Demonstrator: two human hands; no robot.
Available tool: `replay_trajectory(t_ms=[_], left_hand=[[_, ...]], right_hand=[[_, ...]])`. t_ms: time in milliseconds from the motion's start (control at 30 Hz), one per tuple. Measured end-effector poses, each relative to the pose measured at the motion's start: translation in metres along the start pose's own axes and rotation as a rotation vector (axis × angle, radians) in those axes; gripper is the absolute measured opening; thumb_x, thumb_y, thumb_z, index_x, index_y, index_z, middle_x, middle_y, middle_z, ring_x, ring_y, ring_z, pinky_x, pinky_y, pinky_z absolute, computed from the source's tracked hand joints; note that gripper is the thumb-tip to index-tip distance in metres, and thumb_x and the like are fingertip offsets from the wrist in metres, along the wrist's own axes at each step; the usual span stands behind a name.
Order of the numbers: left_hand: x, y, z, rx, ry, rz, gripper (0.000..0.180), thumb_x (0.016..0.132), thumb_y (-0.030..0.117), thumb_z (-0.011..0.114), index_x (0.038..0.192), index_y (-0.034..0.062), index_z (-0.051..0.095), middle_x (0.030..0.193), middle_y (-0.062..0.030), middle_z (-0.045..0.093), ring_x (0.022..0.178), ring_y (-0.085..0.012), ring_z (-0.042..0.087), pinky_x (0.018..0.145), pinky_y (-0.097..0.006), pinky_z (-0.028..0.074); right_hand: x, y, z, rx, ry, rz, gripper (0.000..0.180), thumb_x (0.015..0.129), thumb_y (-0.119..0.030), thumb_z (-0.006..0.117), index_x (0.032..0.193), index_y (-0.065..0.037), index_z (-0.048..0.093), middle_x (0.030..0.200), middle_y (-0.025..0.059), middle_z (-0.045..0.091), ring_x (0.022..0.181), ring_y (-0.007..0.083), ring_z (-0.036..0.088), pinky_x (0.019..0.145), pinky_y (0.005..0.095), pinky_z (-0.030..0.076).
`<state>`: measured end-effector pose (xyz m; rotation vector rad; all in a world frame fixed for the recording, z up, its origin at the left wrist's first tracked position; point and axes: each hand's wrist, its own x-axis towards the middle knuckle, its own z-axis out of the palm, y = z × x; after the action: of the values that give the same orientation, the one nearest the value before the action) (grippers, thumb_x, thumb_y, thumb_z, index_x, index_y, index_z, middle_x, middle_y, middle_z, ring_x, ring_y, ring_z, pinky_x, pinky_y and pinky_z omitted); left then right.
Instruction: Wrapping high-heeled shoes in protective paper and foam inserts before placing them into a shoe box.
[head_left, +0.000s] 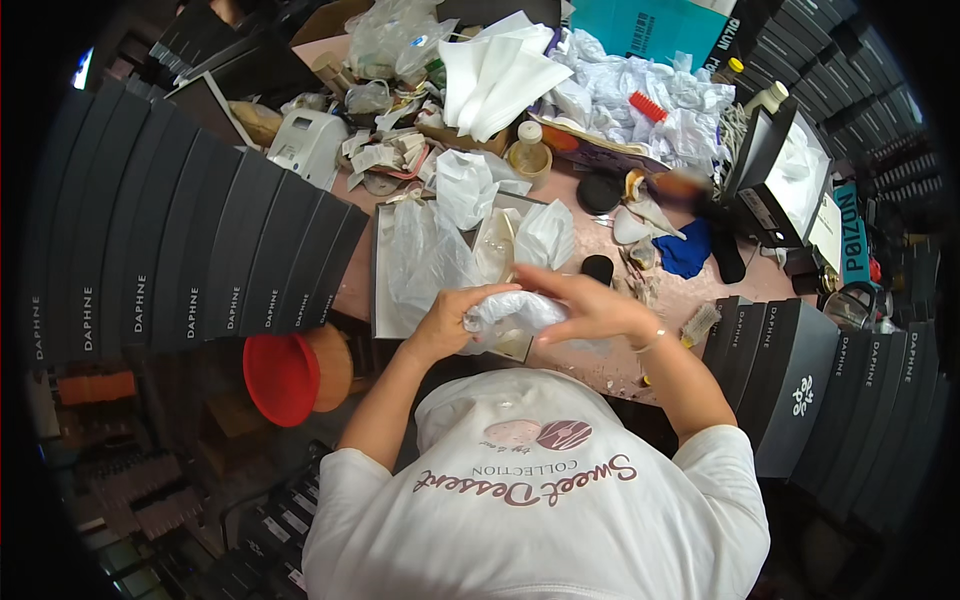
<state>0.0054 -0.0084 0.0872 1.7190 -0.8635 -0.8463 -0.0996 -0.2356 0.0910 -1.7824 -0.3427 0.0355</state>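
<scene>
In front of my chest, my left hand [445, 325] grips a bundle of crumpled white tissue paper [515, 314]; whatever is inside it is hidden. My right hand [597, 312] is at the bundle's right end, fingers stretched out and thumb apart. Just beyond both hands lies an open shoe box [383, 275] with a grey rim. Sheets of thin white tissue paper [430, 255] spread over its left side and stick up at the back. A pale cream shoe [494, 243] sits among the paper in the box.
Stacks of dark shoe boxes [190, 220] rise on the left, with more boxes [770, 370] at right. White foam sheets [500, 75], crumpled paper [640, 100], a jar [529, 155], a blue cloth [685, 250] and a red brush [648, 106] crowd the table. A red round stool [280, 380] stands lower left.
</scene>
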Motion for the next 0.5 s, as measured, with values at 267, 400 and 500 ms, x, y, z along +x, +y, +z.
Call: replay_trajectory(t_ms=[267, 400, 500], left_hand=[[-0.010, -0.013, 0.006, -0.773, -0.322, -0.240, 0.068, 0.089, 0.010, 0.061, 0.144, -0.0018, 0.023, 0.121, -0.0089, 0.055, 0.096, -0.0183, 0.062, 0.085, -0.031, 0.051], [-0.005, -0.021, 0.020, -0.783, -0.128, -0.411, 0.046, 0.091, 0.017, 0.061, 0.129, -0.0030, 0.046, 0.103, -0.0057, 0.061, 0.080, -0.0111, 0.062, 0.076, -0.023, 0.051], [-0.008, -0.023, 0.018, -0.768, -0.103, -0.361, 0.040, 0.092, 0.017, 0.060, 0.125, -0.0022, 0.050, 0.100, -0.0055, 0.062, 0.077, -0.0113, 0.061, 0.072, -0.024, 0.051]], right_hand=[[0.000, 0.028, 0.028, -0.806, 0.016, 0.119, 0.042, 0.067, -0.008, 0.070, 0.107, -0.005, 0.059, 0.081, 0.0108, 0.063, 0.074, 0.0307, 0.064, 0.063, 0.0415, 0.049], [-0.002, 0.026, 0.030, -0.954, 0.037, -0.006, 0.038, 0.068, -0.011, 0.069, 0.103, -0.005, 0.057, 0.076, 0.0086, 0.059, 0.067, 0.0283, 0.062, 0.061, 0.0392, 0.048], [-0.013, 0.026, 0.018, -0.880, 0.024, 0.001, 0.034, 0.070, -0.010, 0.067, 0.102, -0.004, 0.056, 0.075, 0.0074, 0.058, 0.070, 0.0229, 0.062, 0.069, 0.0352, 0.047]])
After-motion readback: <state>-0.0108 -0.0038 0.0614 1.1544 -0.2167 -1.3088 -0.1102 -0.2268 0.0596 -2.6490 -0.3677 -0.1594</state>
